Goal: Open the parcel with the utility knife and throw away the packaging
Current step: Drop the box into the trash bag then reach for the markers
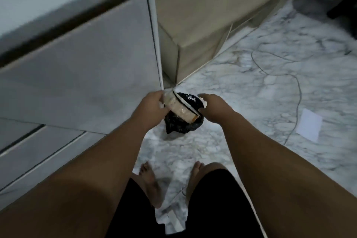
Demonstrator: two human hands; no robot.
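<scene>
Both of my arms reach forward over the marble floor (251, 87). My left hand (152, 105) grips one end of a pale wrapped item (180, 108) that looks covered in clear wrap. My right hand (213, 107) holds the black plastic packaging (181, 123) at its upper right edge. The pale item sticks out of the black bag, which hangs crumpled below both hands. The frame is blurred. No utility knife shows.
A grey cabinet with drawers (73, 75) runs along the left. A beige cabinet (202, 15) stands ahead. A thin cable (297, 91) and a white sheet of paper (309, 124) lie on the floor at right. My bare feet (150, 183) stand below.
</scene>
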